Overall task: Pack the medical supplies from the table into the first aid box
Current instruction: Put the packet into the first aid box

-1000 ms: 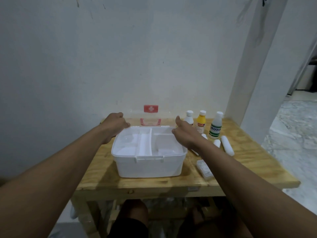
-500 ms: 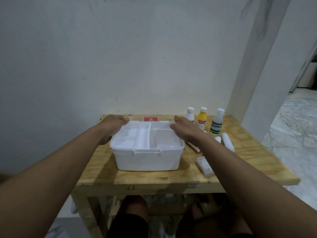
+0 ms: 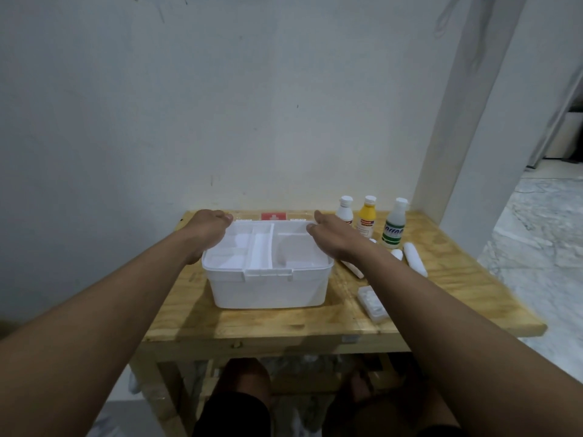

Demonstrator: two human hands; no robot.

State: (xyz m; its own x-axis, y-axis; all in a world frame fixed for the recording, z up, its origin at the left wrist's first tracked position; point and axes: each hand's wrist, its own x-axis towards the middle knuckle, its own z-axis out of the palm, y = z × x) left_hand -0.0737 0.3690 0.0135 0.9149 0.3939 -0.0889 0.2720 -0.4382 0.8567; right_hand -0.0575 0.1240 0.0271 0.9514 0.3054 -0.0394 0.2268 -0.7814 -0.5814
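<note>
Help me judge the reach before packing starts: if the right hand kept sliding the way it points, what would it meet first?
Probably the clear lid lying flat behind the first aid box; the right hand points over the back rim toward it, then the wall. Depth is uncertain.

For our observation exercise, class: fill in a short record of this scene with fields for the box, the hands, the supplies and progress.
box: first aid box open on wooden table, divided tray on top
lid: folded back flat behind box, red cross label
left hand: at back left corner
right hand: at back right corner
supplies: three bottles, white rolls, clear case, right of box
packed: nothing visible yet
</note>
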